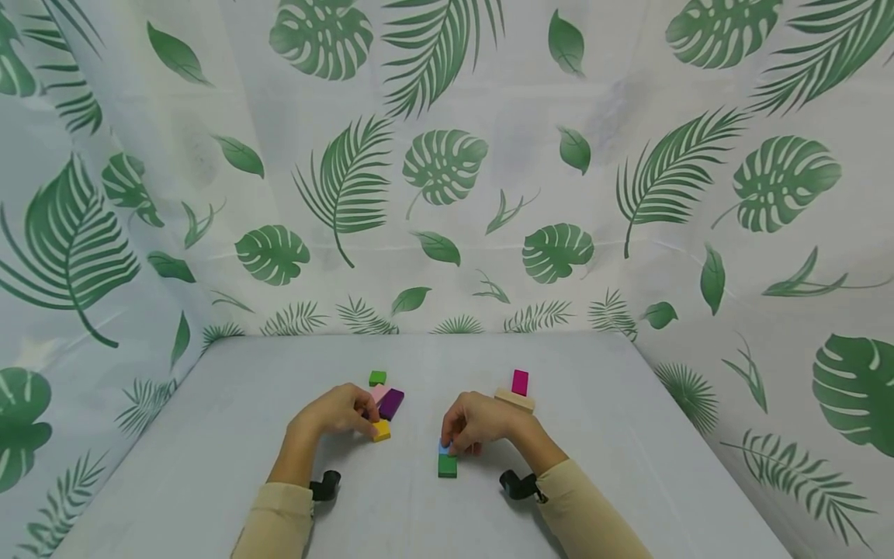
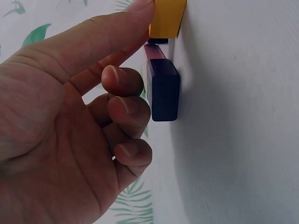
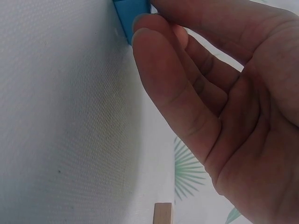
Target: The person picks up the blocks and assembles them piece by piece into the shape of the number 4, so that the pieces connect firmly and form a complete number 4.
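Observation:
On the left, my left hand (image 1: 338, 410) pinches a yellow block (image 1: 382, 431) by its near side; the left wrist view shows the thumb against this block (image 2: 167, 18), the other fingers loosely curled. A purple block (image 1: 392, 404) lies just beyond, against a pink block (image 1: 378, 392) partly hidden by the fingers. My right hand (image 1: 482, 419) holds a small blue block (image 1: 443, 449) between thumb and fingers, mostly covered in the head view. Directly in front of it lies a dark green block (image 1: 448, 466), seemingly touching it. The blue block (image 3: 132, 18) appears at the top of the right wrist view.
A light green block (image 1: 378, 378) lies behind the pink one. Beyond the right hand are a bare wood-coloured block (image 1: 515, 400) and a magenta block (image 1: 520, 382). The white tabletop (image 1: 279, 365) meets leaf-printed curtains (image 1: 447, 256) at the back and sides.

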A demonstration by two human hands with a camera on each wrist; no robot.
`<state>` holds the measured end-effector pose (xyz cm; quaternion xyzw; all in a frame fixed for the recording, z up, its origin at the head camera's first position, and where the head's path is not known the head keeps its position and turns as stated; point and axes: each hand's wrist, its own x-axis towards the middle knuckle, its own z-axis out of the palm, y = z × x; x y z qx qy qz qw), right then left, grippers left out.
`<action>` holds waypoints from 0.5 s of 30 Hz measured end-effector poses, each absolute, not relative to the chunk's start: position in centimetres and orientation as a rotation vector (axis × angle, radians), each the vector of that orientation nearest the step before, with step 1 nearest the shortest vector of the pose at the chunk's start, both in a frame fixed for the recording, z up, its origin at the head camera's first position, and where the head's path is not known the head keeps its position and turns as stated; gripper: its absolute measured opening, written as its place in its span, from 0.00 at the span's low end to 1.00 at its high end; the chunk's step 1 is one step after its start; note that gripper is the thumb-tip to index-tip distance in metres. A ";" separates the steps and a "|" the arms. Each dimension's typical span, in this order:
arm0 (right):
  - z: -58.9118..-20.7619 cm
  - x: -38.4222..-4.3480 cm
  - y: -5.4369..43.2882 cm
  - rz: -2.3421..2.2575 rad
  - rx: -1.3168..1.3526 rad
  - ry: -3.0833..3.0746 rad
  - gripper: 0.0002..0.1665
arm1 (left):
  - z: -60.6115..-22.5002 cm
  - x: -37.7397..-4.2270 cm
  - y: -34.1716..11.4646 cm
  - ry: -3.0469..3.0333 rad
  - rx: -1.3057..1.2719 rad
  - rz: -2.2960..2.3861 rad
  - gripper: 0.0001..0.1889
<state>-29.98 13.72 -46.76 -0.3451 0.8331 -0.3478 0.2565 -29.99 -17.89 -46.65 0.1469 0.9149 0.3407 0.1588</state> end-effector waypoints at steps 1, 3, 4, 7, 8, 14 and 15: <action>-46.7 -30.0 13.7 -0.944 -0.937 2.260 0.04 | -46.7 -30.0 -17.8 2.615 0.424 0.974 0.09; -46.7 -30.0 13.7 -0.947 -0.935 2.257 0.04 | -46.6 -29.9 -17.7 2.614 0.429 0.970 0.09; -46.7 -29.9 13.7 -0.948 -0.932 2.256 0.04 | -46.6 -29.9 -17.7 2.616 0.432 0.967 0.09; -46.6 -29.9 13.7 -0.951 -0.927 2.258 0.04 | -46.5 -29.8 -17.4 2.617 0.442 0.961 0.09; -46.6 -29.9 13.7 -0.950 -0.925 2.261 0.05 | -46.5 -29.8 -17.3 2.618 0.445 0.962 0.09; -46.8 -30.0 13.7 -0.932 -0.921 2.278 0.05 | -46.3 -29.5 -16.5 2.620 0.457 0.963 0.09; -46.8 -30.0 13.7 -0.930 -0.919 2.278 0.05 | -46.3 -29.5 -16.3 2.617 0.463 0.966 0.09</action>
